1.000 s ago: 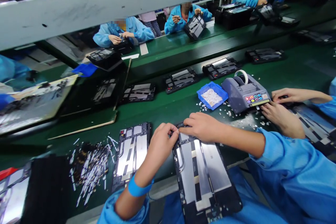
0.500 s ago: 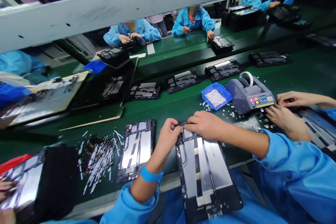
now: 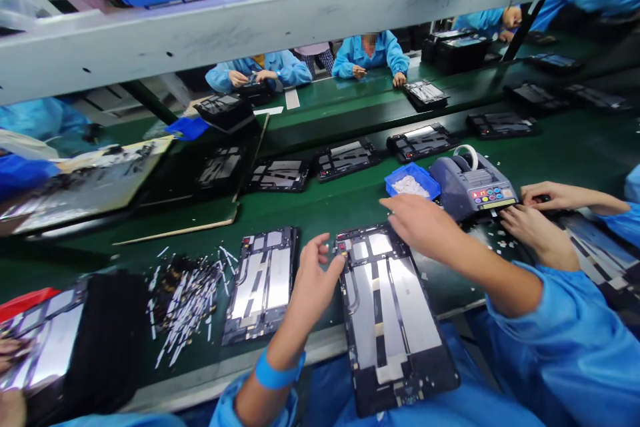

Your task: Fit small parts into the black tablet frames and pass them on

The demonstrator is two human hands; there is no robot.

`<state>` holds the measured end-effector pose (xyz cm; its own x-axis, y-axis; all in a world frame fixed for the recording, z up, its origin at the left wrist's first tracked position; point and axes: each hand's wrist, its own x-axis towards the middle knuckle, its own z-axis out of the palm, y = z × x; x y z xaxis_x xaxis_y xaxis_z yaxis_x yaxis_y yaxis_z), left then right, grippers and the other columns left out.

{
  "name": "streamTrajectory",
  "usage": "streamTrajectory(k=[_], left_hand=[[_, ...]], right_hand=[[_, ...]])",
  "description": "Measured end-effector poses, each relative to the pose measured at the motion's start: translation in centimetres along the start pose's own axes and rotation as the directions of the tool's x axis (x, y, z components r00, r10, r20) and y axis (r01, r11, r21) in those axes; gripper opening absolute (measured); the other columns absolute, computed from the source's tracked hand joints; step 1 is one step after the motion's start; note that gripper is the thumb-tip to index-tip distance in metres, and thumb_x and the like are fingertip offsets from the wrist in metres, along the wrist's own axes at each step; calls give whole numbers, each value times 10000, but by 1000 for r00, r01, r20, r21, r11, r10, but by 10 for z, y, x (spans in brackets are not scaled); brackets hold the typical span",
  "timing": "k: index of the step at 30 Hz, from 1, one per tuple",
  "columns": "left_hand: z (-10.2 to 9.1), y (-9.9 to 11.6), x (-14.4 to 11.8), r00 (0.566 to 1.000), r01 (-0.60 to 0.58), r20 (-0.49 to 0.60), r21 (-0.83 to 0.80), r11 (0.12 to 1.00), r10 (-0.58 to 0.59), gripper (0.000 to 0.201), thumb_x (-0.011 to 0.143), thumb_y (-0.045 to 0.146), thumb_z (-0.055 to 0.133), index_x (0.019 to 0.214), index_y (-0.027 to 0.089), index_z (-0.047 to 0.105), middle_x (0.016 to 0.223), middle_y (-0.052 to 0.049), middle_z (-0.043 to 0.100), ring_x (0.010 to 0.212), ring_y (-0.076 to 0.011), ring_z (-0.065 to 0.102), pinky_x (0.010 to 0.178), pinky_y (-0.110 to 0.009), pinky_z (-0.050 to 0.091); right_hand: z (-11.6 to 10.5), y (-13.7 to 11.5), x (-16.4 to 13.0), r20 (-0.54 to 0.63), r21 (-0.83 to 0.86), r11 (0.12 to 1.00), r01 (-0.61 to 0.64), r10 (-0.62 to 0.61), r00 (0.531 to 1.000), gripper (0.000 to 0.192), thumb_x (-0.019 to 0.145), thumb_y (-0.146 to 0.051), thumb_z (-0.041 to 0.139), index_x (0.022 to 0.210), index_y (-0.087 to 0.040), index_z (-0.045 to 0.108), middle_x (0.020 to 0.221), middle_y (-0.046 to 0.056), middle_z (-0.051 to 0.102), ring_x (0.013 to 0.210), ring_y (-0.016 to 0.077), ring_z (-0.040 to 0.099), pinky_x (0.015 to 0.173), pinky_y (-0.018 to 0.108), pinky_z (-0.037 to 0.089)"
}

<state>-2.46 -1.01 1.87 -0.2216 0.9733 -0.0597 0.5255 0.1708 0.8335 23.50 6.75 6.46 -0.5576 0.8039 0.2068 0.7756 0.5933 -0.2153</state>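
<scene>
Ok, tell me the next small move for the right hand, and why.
Probably on to the blue tray: the right hand hangs open and empty just short of its white bits, while the left hand rests at the tablet's edge.

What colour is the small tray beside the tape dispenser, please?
Blue: the small tray holds white bits, left of the grey tape dispenser. The head view shows it.

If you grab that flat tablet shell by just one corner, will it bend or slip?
The tablet shell looks like a rigid frame with metal plates, so it probably stays stiff, not floppy. Its shiny plates may be slippery to fingers. It overhangs the bench edge toward the person, so a push there might tip it; the left hand steadies its edge.
</scene>
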Motion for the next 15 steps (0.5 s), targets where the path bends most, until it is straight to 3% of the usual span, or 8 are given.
streamTrajectory(k=[1, 3, 6, 10, 12, 15], left_hand=[[-3, -3, -12, 1000, -4, 13, 13, 1000, 4, 585, 866, 422, 597, 1394, 183, 522, 1097, -67, 553, 925, -212, 568, 897, -393, 499], [-4, -10, -36, 996, -18, 91, 38, 999, 15, 615, 908, 444, 557, 1464, 189, 496, 1124, -85, 575, 971, -238, 599, 935, -429, 513], [5, -15, -70, 986, -88, 150, 66, 994, 78, 653, 939, 424, 541, 1545, 199, 444, 1298, -136, 572, 1248, -300, 564, 1124, -508, 430], [7, -7, -92, 994, -79, 72, -56, 995, 83, 711, 988, 425, 507, 1639, 236, 292, 1592, -135, 430, 1511, -286, 378, 1270, -478, 273], [-10, -2, -87, 1000, -1, 25, -188, 982, 6, 716, 1005, 448, 480, 1654, 255, 247, 1640, -97, 417, 1531, -249, 369, 1274, -414, 282], [-65, -4, -60, 981, 108, -121, -293, 950, -149, 705, 951, 461, 557, 1607, 270, 385, 1624, -33, 476, 1508, -234, 417, 1248, -341, 333]], right_hand=[[-3, 3, -15, -4, 29, 991, -131, 131, 991, 380, 1055, -273, 432, 1341, -132, 639, 1221, 170, 706, 1112, 300, 650, 962, 416, 490], [-4, 0, -46, 99, 76, 946, -315, 307, 946, 408, 1063, -374, 422, 1241, -131, 697, 1137, 178, 739, 1065, 326, 688, 947, 442, 513], [-1, -22, -83, 258, 219, 922, -320, 262, 930, 414, 1049, -426, 449, 1254, -161, 692, 1182, 163, 740, 1099, 331, 697, 974, 450, 524], [-14, -55, -95, 209, 425, 870, -249, 174, 962, 544, 1028, -408, 476, 1535, -212, 474, 1366, 135, 671, 1213, 309, 658, 1005, 436, 525], [-26, -62, -85, 219, 515, 822, -243, 148, 964, 606, 1031, -420, 466, 1601, -227, 388, 1295, 116, 711, 1122, 290, 698, 927, 404, 555], [-33, -59, -56, 271, 587, 766, -263, 120, 955, 572, 1035, -443, 452, 1556, -208, 482, 1040, 72, 782, 882, 252, 730, 778, 349, 560]])
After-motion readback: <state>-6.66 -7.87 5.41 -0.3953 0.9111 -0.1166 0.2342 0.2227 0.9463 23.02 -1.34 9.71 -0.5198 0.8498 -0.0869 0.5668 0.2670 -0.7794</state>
